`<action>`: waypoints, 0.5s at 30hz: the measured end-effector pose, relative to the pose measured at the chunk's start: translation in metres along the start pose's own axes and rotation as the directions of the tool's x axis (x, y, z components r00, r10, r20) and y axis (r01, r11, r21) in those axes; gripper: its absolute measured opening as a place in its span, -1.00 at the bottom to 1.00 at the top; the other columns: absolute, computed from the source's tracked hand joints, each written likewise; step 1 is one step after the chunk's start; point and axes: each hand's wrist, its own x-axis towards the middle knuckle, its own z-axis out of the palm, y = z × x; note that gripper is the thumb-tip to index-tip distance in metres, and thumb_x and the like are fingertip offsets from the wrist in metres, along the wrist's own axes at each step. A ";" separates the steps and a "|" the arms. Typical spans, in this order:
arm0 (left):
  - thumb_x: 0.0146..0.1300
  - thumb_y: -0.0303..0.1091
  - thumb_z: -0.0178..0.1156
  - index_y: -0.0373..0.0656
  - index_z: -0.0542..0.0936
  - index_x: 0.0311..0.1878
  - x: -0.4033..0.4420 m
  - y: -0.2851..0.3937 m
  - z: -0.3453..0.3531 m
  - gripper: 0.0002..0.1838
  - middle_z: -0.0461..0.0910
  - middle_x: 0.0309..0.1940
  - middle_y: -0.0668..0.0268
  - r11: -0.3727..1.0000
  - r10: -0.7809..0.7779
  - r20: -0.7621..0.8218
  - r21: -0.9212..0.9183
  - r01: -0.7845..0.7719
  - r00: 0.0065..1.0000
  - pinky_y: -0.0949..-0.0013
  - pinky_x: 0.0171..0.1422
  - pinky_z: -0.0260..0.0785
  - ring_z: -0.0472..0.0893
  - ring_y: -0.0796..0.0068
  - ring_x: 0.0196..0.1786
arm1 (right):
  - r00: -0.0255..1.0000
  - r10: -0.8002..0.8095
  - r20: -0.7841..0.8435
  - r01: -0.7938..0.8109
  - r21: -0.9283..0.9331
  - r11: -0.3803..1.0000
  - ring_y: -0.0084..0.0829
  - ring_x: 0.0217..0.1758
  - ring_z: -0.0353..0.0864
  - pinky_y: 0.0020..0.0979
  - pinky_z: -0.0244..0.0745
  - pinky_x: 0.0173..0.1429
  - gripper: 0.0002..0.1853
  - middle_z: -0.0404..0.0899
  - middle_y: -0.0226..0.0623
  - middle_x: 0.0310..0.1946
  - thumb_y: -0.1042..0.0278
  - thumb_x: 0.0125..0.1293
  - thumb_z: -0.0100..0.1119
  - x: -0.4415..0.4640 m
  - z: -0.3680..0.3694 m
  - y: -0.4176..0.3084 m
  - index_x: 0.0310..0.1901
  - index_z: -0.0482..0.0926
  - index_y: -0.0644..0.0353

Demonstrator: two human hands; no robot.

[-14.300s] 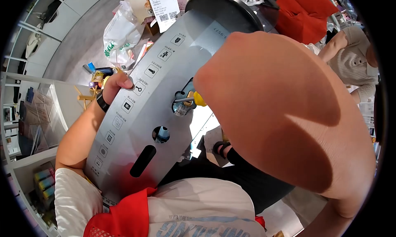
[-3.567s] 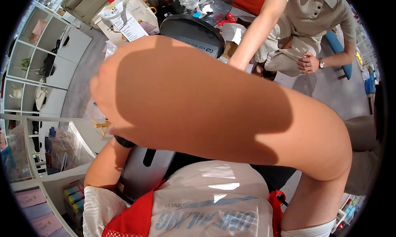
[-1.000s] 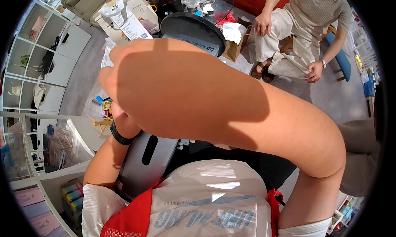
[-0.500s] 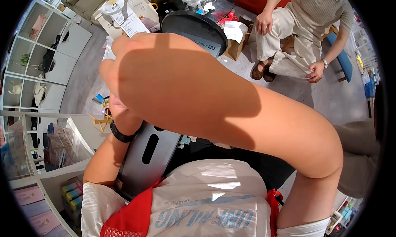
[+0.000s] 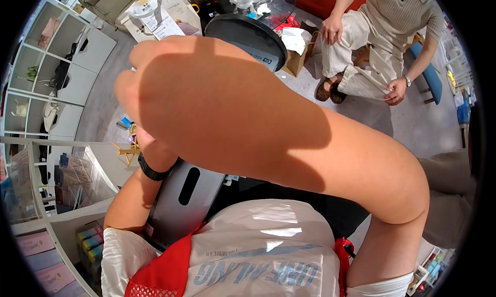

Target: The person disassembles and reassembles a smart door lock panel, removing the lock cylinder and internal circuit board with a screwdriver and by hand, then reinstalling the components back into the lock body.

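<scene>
A long silver-grey panel [image 5: 187, 204] with an oval slot lies on my lap, slanting up to a round black end [image 5: 248, 32] that bears a printed label. My right hand [image 5: 160, 80] and forearm stretch across it and cover most of its middle. The right hand's fingers curl away from the camera, so what they hold is hidden. Just below it, my left hand [image 5: 154, 148], with a black band at the wrist, is at the panel's left side. Its fingers are mostly behind the right hand, and its grip is not visible.
Another person [image 5: 361, 44] sits at the upper right, hands on the legs. A paper bag with a receipt [image 5: 163, 23] stands at the upper left, and a brown paper bag [image 5: 295, 62] beyond the black end. White shelves [image 5: 72, 100] line the left; a blue stool [image 5: 428, 72] is at the right.
Earlier a yellow-handled tool was at the panel's opening beside my right hand; now that hand is farther left over my left hand. The other person's arm has drawn back from the panel.
</scene>
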 end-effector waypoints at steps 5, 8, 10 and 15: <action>0.47 -0.38 0.30 -0.24 0.44 0.28 0.004 0.009 0.002 -0.59 0.65 0.05 0.19 0.981 -0.109 -0.099 -0.174 0.090 0.989 0.24 0.14 0.56 0.68 0.36 0.01 | 0.931 -0.065 -0.359 0.084 0.038 0.996 -0.15 -0.25 0.69 -0.21 0.64 -0.18 -0.81 0.65 -0.20 -0.35 0.29 0.03 0.45 -0.005 0.006 0.018 -0.42 0.66 0.20; 0.53 -0.32 0.23 -0.17 0.29 0.40 0.009 0.002 -0.004 -0.50 0.59 0.12 0.17 0.829 -0.139 -0.087 -0.556 0.067 0.986 0.05 0.20 0.63 0.69 0.21 0.05 | 0.973 0.189 -0.133 -0.151 0.251 0.956 -0.11 -0.25 0.63 -0.21 0.54 -0.14 -0.82 0.60 -0.10 -0.31 0.52 0.13 0.26 -0.033 0.005 0.042 -0.20 0.58 0.31; 0.54 -0.30 0.21 -0.14 0.33 0.37 0.015 0.002 -0.003 -0.56 0.59 0.10 0.20 0.795 -0.197 -0.134 -0.602 0.078 0.971 0.08 0.22 0.62 0.68 0.25 0.05 | 0.975 0.221 0.032 -0.221 0.295 0.930 -0.08 -0.05 0.61 -0.12 0.49 0.12 -0.74 0.61 -0.11 -0.21 0.42 0.09 0.30 -0.060 0.024 0.055 -0.16 0.61 0.27; 0.56 -0.25 0.18 -0.09 0.37 0.35 0.015 -0.003 -0.008 -0.60 0.58 0.08 0.25 0.733 -0.293 -0.141 -0.668 0.128 0.946 0.13 0.29 0.58 0.68 0.31 0.06 | 0.947 0.276 0.165 -0.308 0.218 0.926 -0.12 -0.06 0.56 -0.15 0.44 0.13 -0.78 0.59 -0.23 -0.26 0.28 0.14 0.46 -0.068 0.035 0.035 -0.23 0.68 0.15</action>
